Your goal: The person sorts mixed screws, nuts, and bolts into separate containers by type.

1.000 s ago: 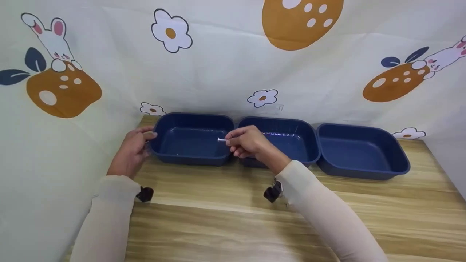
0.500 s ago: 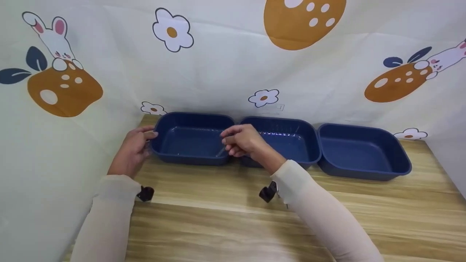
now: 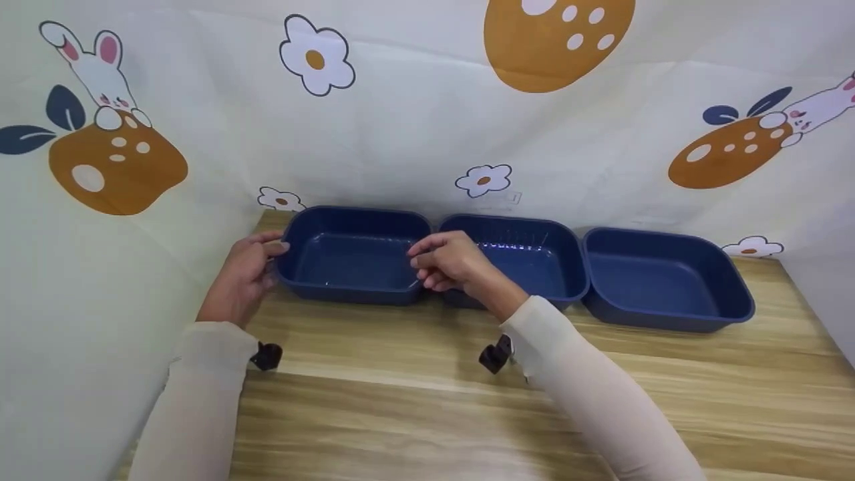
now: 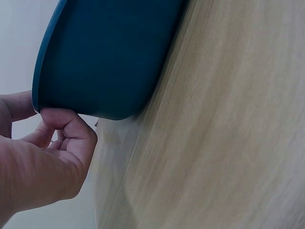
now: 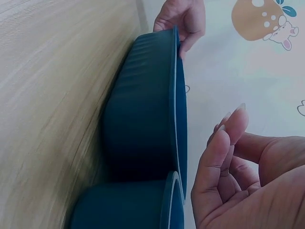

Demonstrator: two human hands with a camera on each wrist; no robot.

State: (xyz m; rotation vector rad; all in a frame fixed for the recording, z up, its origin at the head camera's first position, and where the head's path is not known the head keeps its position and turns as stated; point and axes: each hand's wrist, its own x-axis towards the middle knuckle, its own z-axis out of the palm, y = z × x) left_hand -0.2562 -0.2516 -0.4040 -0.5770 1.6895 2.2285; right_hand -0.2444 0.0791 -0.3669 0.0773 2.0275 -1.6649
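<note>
1. Leftmost blue tray [image 3: 354,257] stands at the far left of a row of three on the wooden table [image 3: 427,401], close to the backdrop; its floor shows only faint glints, too small to make out.
2. Left hand [image 3: 244,274] grips the tray's left rim: in the left wrist view the thumb lies over the rim [image 4: 35,95] and the curled fingers [image 4: 71,126] tuck under the outer wall, though the fingertips themselves are hidden.
3. Right hand [image 3: 447,260] hovers over the tray's right rim, where it meets the middle tray [image 3: 521,257]. Its fingers are loosely bent with thumb and fingertips drawn close together; nothing shows between them from the right wrist [image 5: 228,162], and I cannot tell whether they touch the rim.
4. That hand and its wrist cover the near left corner of the middle tray, whose back wall carries a bright row of glints.
5. Right tray [image 3: 661,277] sits just beside the middle one, well apart from both hands.
6. All three trays are dark blue plastic, rectangular with rounded corners and a rolled lip; the outer wall looks faintly ribbed.
7. Cream sleeves [image 3: 588,387] cover both forearms, each with a small black clip at the wrist.
8. Behind hangs a creased pale cloth [image 3: 414,127] printed with rabbits, flowers and spotted orange shapes.
</note>
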